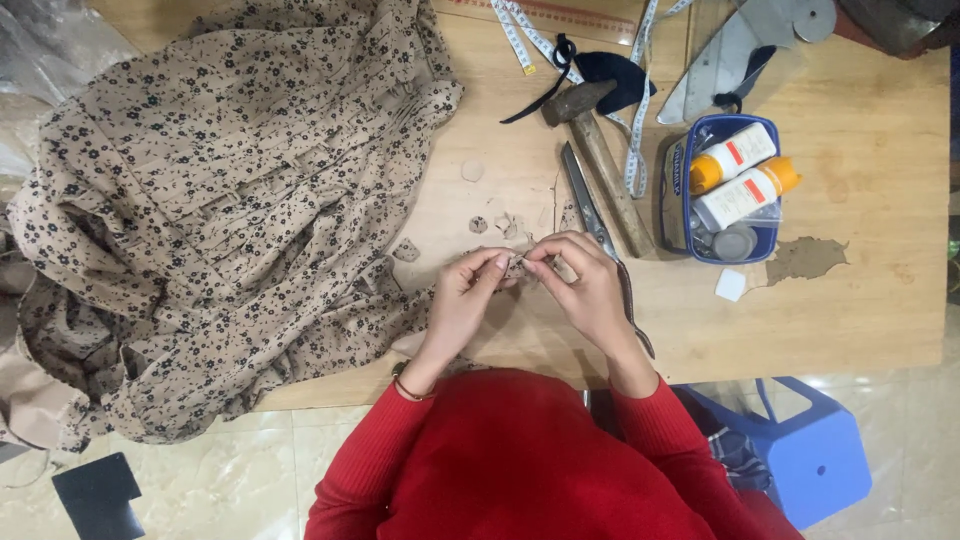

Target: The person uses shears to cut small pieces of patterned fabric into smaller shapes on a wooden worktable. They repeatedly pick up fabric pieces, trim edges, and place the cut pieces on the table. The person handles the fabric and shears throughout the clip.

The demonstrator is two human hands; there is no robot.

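Now both hands meet at table centre: left hand [463, 295] and right hand [585, 285] pinch a small fabric scrap [520, 263] between fingertips, scissors [590, 210] at one o'clock. Fine fingerwork; steady, delicate pinching is needed.

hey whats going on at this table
A person in a red sweater pinches a small piece of floral fabric between the left hand and right hand over a wooden table. A large floral garment is heaped to the left. Scissors, a hammer, a measuring tape and a blue tray of bottles lie beyond the hands.
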